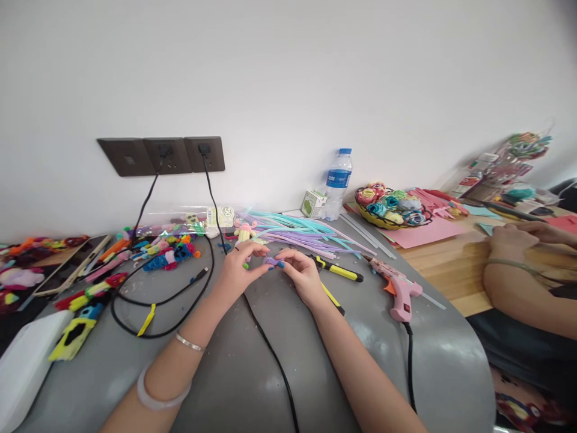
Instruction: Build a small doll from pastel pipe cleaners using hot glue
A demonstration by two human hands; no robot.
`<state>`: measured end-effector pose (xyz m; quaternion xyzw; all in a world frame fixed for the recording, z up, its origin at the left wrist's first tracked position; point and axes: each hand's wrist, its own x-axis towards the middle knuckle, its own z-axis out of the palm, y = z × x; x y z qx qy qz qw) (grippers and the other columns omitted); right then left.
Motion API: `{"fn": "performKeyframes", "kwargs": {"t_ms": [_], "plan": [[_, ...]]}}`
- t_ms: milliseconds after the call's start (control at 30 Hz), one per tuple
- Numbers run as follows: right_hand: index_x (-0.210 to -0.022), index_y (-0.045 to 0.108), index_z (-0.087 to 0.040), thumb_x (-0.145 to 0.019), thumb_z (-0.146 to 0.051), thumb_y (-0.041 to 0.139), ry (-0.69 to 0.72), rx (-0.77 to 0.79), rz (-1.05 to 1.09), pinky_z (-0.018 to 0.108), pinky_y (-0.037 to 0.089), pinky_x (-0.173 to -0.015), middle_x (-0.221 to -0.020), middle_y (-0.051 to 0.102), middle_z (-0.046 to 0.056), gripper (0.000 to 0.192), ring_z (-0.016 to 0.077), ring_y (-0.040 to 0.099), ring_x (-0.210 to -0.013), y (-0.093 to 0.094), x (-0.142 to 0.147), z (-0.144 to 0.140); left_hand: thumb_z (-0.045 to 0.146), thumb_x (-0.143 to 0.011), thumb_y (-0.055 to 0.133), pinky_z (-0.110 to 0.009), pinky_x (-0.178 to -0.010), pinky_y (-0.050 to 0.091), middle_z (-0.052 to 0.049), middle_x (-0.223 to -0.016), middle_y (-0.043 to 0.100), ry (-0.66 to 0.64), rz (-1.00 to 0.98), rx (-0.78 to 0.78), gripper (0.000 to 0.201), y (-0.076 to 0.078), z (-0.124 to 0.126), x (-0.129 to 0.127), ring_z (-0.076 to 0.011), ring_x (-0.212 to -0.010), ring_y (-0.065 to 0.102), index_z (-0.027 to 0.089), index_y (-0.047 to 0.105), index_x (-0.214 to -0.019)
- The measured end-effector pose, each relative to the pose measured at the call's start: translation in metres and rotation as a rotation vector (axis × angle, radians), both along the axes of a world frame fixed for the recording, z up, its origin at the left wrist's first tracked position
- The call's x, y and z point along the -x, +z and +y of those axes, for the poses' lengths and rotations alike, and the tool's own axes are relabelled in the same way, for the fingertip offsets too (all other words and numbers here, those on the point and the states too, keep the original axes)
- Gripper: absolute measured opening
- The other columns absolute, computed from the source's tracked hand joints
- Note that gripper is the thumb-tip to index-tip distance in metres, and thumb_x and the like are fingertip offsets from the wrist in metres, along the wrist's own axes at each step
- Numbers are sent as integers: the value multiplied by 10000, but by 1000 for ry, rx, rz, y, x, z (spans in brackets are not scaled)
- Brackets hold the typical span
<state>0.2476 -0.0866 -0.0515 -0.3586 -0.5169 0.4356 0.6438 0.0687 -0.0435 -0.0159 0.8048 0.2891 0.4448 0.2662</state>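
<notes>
My left hand (pixel 238 269) and my right hand (pixel 301 273) meet over the grey table (pixel 225 373), pinching a small purple fuzzy piece (pixel 271 261) between their fingertips. Just behind them lies a spread of pastel pipe cleaners (pixel 306 234) in teal, lilac and pink. A yellow-and-black hand tool (pixel 338 270) lies right of my right hand. A black cable (pixel 270 355) runs between my forearms.
A pink glue gun (pixel 399 290) rests at the right. Further back are a water bottle (pixel 338 183), a basket of fabric roses (pixel 391 207) and wall sockets (pixel 162 155). Colourful craft pieces (pixel 166 252) crowd the left. Another person's arm (pixel 523 276) rests on the wooden table at right.
</notes>
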Motion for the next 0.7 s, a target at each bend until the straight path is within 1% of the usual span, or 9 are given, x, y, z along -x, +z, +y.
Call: {"fn": "performKeyframes", "kwargs": {"t_ms": [100,233,333,467,600,700], "plan": [[-897,752,-242,-789,-427,799,18,5,17,316,524,-804,-883,711,29,219,184,654,-853,1,1,-1,158,-831,680,-286,-788,518,-38,-935,701,-94,-8,23,114,3,2,2,-183,-910,658,207,683,-934],[-864,708,-229,-772,-425,812,17,44,27,303,515,-754,-821,688,16,241,172,636,-783,2,1,-1,164,-831,682,-285,-761,483,-28,-866,663,-128,11,97,42,6,1,2,-176,-849,620,197,656,-838],[-848,680,-220,-790,-448,791,32,59,19,305,508,-736,-788,670,13,261,165,617,-734,2,0,-2,165,-823,685,-282,-757,463,-21,-869,650,-159,18,154,54,8,0,3,-171,-842,602,197,645,-839],[-859,675,-220,-813,-465,768,76,57,14,305,506,-738,-772,657,7,266,163,612,-724,2,-1,-3,156,-810,691,-291,-781,454,-27,-906,654,-207,29,213,73,9,0,5,-178,-875,600,201,659,-858],[-862,680,-223,-820,-449,769,133,59,41,291,501,-738,-777,647,2,246,155,607,-732,3,0,-4,186,-809,711,-305,-784,444,-25,-872,637,-214,22,269,49,9,0,7,-179,-842,590,196,664,-814],[-875,687,-224,-811,-453,776,156,75,45,295,504,-744,-783,648,4,253,160,606,-743,5,1,-4,206,-796,734,-299,-751,427,-8,-814,601,-195,31,300,94,9,-1,8,-167,-781,570,188,649,-761]]}}
